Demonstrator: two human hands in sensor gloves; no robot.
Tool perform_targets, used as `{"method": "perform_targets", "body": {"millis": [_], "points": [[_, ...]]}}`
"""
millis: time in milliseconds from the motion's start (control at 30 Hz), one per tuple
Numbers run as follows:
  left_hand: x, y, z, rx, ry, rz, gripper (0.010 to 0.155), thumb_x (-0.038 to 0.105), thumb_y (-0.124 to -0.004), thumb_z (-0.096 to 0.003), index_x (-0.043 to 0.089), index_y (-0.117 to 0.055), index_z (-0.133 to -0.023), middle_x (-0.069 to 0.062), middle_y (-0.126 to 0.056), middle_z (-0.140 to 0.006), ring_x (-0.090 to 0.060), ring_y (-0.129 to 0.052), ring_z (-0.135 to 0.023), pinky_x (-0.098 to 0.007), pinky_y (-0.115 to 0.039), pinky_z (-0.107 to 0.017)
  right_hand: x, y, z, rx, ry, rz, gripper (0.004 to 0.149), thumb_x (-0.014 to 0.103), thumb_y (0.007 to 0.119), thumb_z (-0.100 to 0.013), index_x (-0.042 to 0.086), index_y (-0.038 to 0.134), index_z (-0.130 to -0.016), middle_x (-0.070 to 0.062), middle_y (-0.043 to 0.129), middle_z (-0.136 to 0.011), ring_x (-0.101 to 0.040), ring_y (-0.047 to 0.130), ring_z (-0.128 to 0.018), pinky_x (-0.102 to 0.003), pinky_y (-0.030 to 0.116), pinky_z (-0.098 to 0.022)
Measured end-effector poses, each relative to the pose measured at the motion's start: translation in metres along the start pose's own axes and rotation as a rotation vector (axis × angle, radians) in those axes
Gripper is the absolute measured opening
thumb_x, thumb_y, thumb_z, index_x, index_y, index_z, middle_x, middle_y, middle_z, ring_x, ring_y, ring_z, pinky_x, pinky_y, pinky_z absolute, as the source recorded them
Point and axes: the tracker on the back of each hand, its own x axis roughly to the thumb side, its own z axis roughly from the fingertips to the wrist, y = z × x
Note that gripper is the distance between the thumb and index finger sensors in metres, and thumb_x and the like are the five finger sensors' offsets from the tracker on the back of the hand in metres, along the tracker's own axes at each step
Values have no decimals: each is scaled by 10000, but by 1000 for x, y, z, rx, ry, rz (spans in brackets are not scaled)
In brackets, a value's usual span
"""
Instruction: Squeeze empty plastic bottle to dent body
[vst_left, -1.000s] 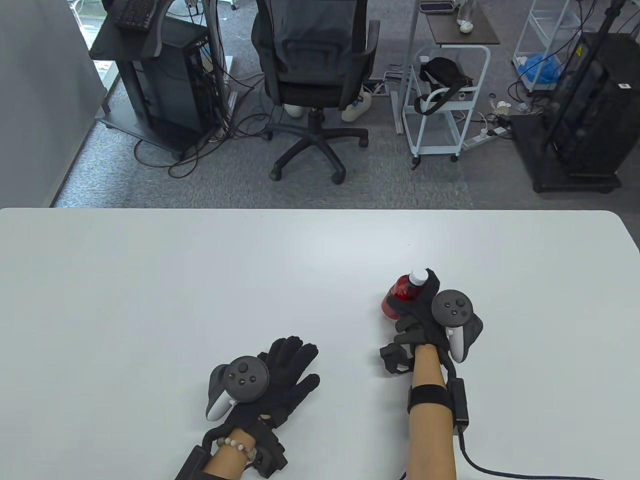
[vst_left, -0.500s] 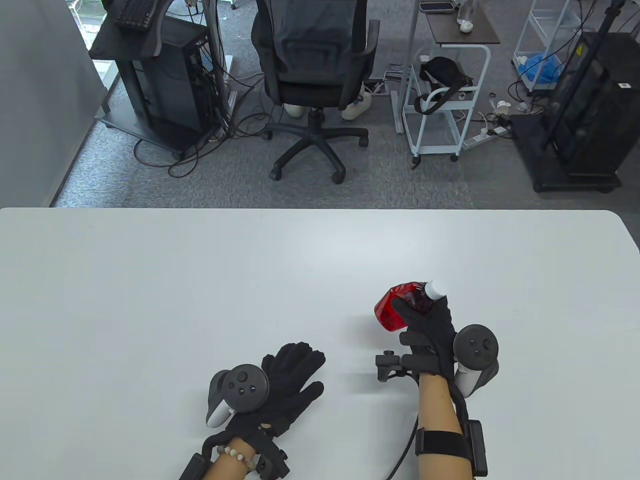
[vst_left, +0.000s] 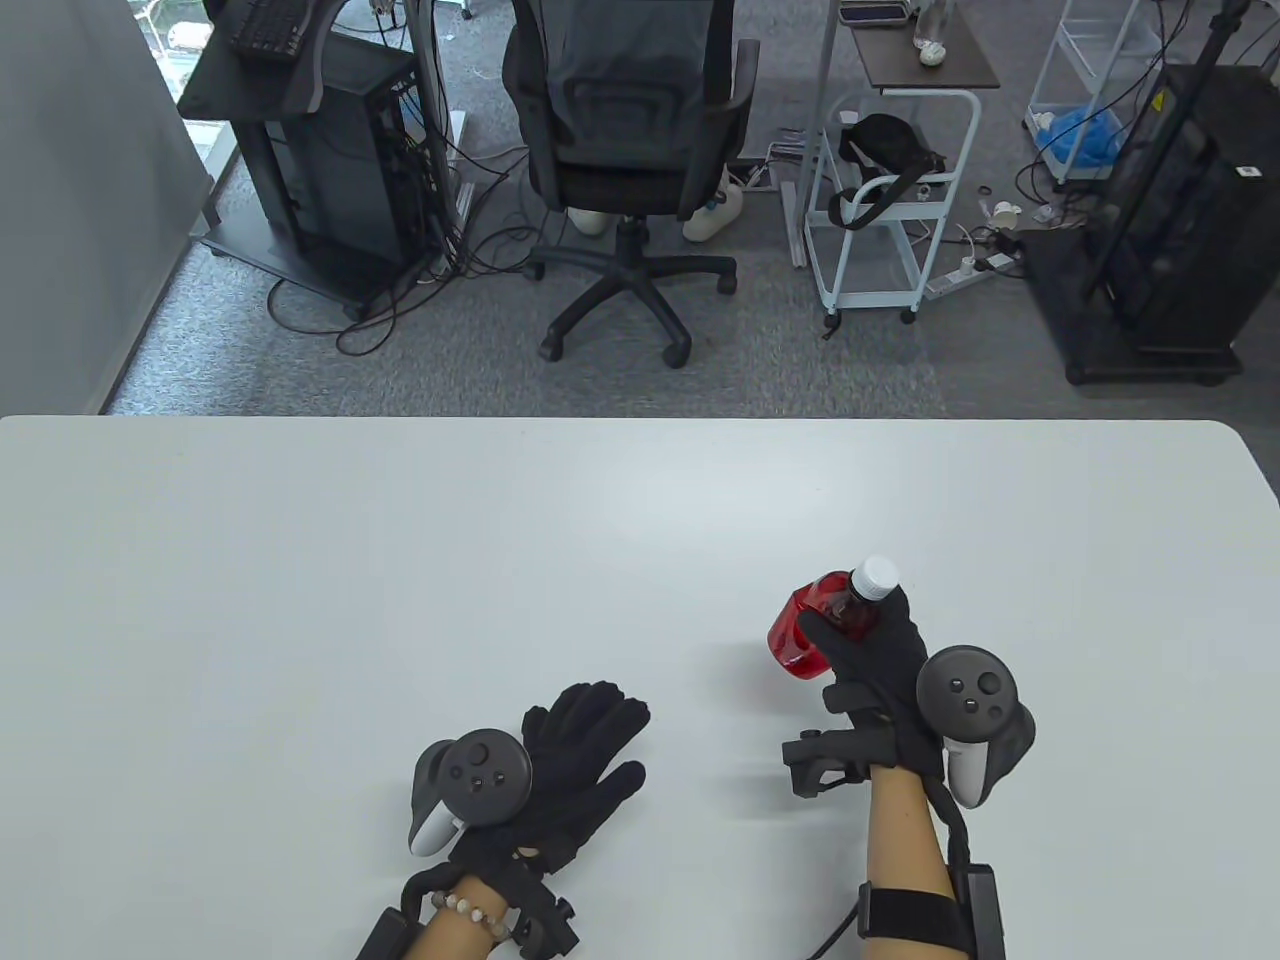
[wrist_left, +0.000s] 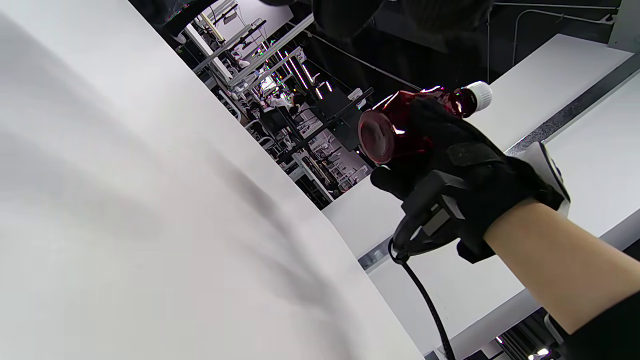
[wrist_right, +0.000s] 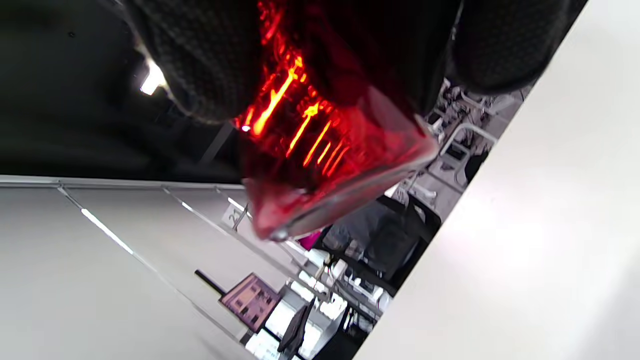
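Bottle (vst_left: 812, 630) tilted upright, right hand (vst_left: 880, 680) gripping

The supporting surface is a white table (vst_left: 400, 560) with a smooth matte top and a rounded corner at 2 o'clock. The left hand (vst_left: 570, 780) rests directly on it at about 6 o'clock, palm down with fingers spread flat, pointing toward 1 o'clock. Faint shadows fall on the tabletop beside that hand. The left wrist view shows the same plain white top (wrist_left: 125, 225).
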Motion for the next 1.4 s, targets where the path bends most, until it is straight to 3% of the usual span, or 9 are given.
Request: {"method": "perform_targets", "body": {"millis": [167,433,533,700,833,1233,1400], "points": [[0,1,1,7,4,0,679,536,-588,-639,163,-429,-1183,-206,-264,-1231,-475,-149,-1126,-691,-53,-672,-9,4,-4,65,51,-50,746,409,848,-546,58,478,-1092,-168,746,-1001,-385,854,-771,-584,760,-534],[-1,5,1,19,13,9,680,535,-590,-638,157,-434,-1182,-212,-274,-1229,-483,-159,-1123,-695,-59,-671,-26,14,-9,131,106,66,773,414,806,-589,40,383,-1118,-204,679,-1047,-419,782,-786,-558,745,-532],[-1,6,2,22,13,9,680,536,-590,-637,158,-436,-1182,-214,-279,-1228,-485,-164,-1123,-697,-63,-671,-34,21,-13,179,150,88,782,365,819,-587,82,344,-1140,-256,526,-1130,-450,741,-852,-608,720,-572],[-2,7,1,20,19,10,681,537,-590,-638,158,-437,-1182,-215,-278,-1229,-486,-163,-1123,-698,-63,-671,-46,33,-20,124,182,255,780,312,864,-551,72,401,-1130,-230,626,-1082,-448,800,-843,-611,752,-559],[-3,8,1,23,31,5,680,537,-588,-638,160,-434,-1182,-215,-265,-1229,-481,-139,-1120,-694,-56,-671,-58,45,-24,157,233,373,783,304,866,-546,69,400,-1130,-222,648,-1070,-448,802,-852,-623,742,-569],[-7,11,0,26,47,8,683,539,-587,-638,160,-430,-1184,-209,-254,-1230,-475,-116,-1118,-692,-49,-670,-72,59,-28,138,242,426,793,298,857,-545,85,365,-1129,-224,633,-1074,-444,784,-865,-642,702,-599],[-7,11,0,28,49,10,680,537,-588,-638,159,-434,-1182,-212,-258,-1229,-478,-120,-1117,-692,-51,-670,-74,56,-26,198,263,451,800,299,838,-562,68,326,-1133,-237,622,-1081,-460,781,-862,-665,680,-602]]}}
